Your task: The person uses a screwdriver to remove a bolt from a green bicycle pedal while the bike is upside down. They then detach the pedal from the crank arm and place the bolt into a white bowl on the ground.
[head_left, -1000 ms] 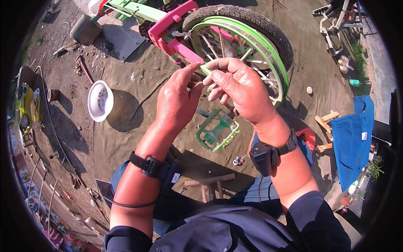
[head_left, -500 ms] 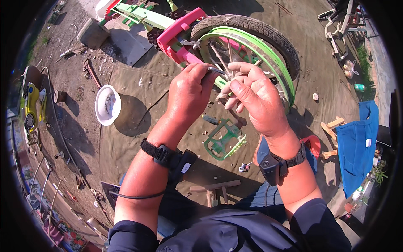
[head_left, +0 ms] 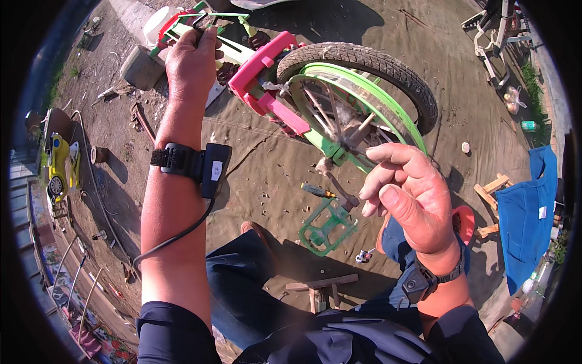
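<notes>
A small bicycle lies on its side in front of me, with a pink chain guard, a green-rimmed wheel and a black tyre. My left hand reaches to the far left, by the light green frame. Its fingers are pinched at a dark piece that I cannot make out. Near the wheel's lower right, my right hand hangs in the air, its fingers loosely curled and apart, with nothing visible in them. A translucent green pedal sits on the crank below the hub.
A screwdriver lies on the brown ground sheet beside the pedal. A small wooden stool stands near my legs. Blue cloth hangs over wood at right. A wrench and a yellow toy car are at left.
My left hand has left the wheel hub and moved far left to the frame's end. My right hand has drawn back toward me and right, away from the hub.
</notes>
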`<state>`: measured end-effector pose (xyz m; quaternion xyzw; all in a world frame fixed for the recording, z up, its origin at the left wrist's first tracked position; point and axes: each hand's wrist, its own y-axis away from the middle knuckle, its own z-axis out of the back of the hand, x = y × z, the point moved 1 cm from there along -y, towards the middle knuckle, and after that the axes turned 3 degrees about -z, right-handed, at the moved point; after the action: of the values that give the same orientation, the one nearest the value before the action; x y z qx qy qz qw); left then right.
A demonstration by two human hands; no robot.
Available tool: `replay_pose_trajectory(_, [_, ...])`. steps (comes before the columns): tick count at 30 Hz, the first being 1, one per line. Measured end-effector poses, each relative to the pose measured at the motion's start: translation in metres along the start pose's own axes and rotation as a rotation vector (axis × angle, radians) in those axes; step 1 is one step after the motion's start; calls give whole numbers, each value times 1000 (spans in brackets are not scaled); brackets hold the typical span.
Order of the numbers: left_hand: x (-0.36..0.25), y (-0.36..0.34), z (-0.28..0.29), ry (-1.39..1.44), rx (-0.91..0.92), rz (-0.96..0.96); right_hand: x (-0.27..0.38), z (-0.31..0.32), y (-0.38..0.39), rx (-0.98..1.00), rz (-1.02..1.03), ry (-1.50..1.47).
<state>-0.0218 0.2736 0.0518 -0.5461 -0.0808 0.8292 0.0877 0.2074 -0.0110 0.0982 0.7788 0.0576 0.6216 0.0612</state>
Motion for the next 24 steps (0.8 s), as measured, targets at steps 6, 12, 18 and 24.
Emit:
replay_pose_trajectory(6, [41, -49, -22, -372, 54, 21, 3, 13, 12, -40, -5, 3])
replay_pose_trajectory(12, [60, -53, -46, -500, 99, 91, 1, 22, 13, -61, -48, -43])
replay_pose_trajectory(18, [67, -53, -51, -495, 97, 144, -1, 24, 10, -71, -42, -57])
replay_pose_trajectory(24, [65, -54, -49, -488, 71, 150, -1, 25, 9, -63, -54, -49])
